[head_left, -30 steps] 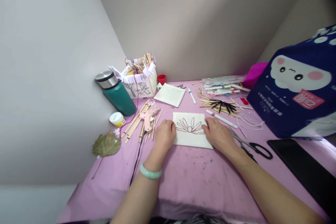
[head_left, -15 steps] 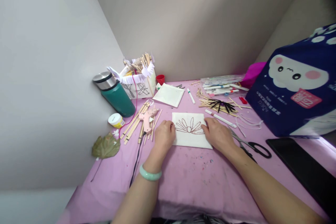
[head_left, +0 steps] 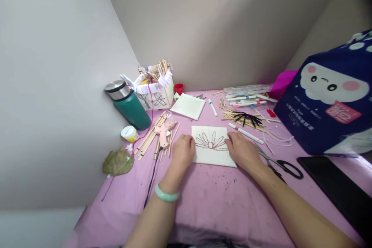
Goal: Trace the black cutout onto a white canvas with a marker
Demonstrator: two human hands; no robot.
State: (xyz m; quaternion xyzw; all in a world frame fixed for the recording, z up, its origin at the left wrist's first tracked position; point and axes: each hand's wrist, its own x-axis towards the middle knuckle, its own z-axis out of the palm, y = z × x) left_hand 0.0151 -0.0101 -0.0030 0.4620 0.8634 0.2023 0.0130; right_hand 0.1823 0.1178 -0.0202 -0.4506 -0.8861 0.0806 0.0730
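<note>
A white square panel [head_left: 214, 158] with a flower outlined in brown lies in front of me, on or just above the pink cloth. My left hand [head_left: 183, 150] is closed on its left edge. Its right edge is pinched by my right hand [head_left: 242, 150], thumb over the drawing. Left of my left hand, a pink glue gun [head_left: 163, 133] rests on several wooden sticks [head_left: 149, 136]. Black-handled scissors [head_left: 279, 164] lie beside my right forearm, partly under it. A capped marker [head_left: 245, 133] sits just beyond my right hand.
Behind stand a green bottle [head_left: 132, 110], a decorated box of sticks [head_left: 159, 99], a second white panel [head_left: 188, 106] and a red cup [head_left: 178, 88]. A dried leaf [head_left: 118, 161] lies left. At right are a marker pack [head_left: 247, 99], black pipe cleaners [head_left: 247, 118], a blue bag [head_left: 316, 124] and a black slab [head_left: 334, 186].
The view has shifted slightly, so everything appears a little to the right and lower. Both hands keep the same hold on the panel.
</note>
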